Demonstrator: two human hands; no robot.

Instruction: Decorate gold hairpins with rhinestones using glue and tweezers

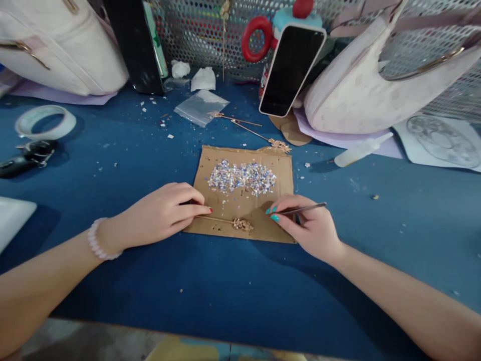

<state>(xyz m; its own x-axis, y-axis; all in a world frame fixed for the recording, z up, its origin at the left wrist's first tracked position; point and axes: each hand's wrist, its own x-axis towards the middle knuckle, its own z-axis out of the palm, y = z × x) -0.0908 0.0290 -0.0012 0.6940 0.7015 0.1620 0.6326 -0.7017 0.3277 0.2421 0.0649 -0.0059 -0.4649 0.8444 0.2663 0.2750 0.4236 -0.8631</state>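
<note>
A gold hairpin with an ornate openwork head lies across the lower part of a cardboard sheet. My left hand pinches the far end of its thin stem, and the head points right. My right hand is closed around slim metal tweezers, whose back end sticks out to the right. Its fingertips hover near the cardboard, right of the hairpin head; the tips of the tweezers are hard to make out. Small shiny rhinestones in white, blue and pink are spread above the hairpin.
Two more gold hairpins lie behind the cardboard, near a clear plastic bag. A phone leans at the back between pale bags. A glue bottle lies right; a tape roll and black tool lie left.
</note>
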